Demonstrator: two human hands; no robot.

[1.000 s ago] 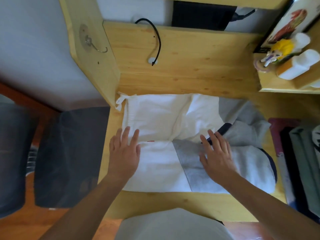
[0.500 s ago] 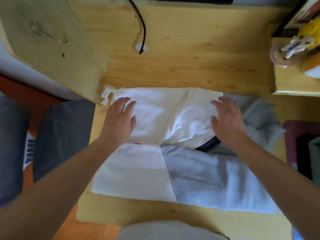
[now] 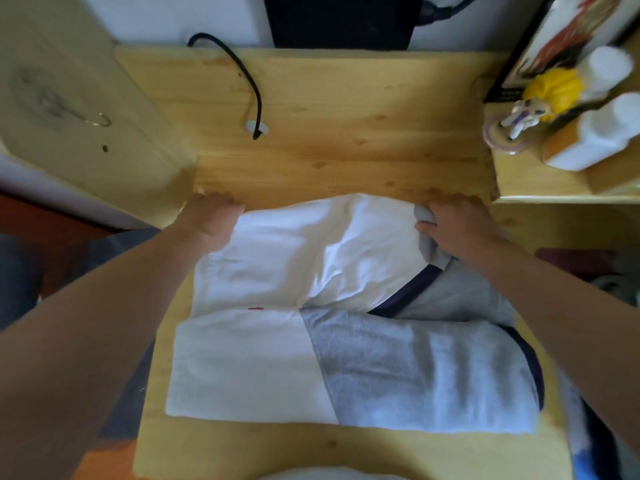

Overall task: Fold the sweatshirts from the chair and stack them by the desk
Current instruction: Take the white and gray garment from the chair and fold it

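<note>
A white and grey sweatshirt with dark navy trim lies partly folded on the wooden desk. Its near part is a flat band, white on the left and grey on the right. My left hand grips the far left corner of the white part, fingers curled over the edge. My right hand grips the far right corner, where grey fabric bunches under the fingers. Both hands sit at the garment's far edge.
A black cable runs into a hole in the desk. A side shelf at right holds white bottles and a small figurine. Dark chair stands at left. Folded clothes lie at right.
Both hands have slid from the middle fold line away to the sweatshirt's far corners and curled round the fabric there.
</note>
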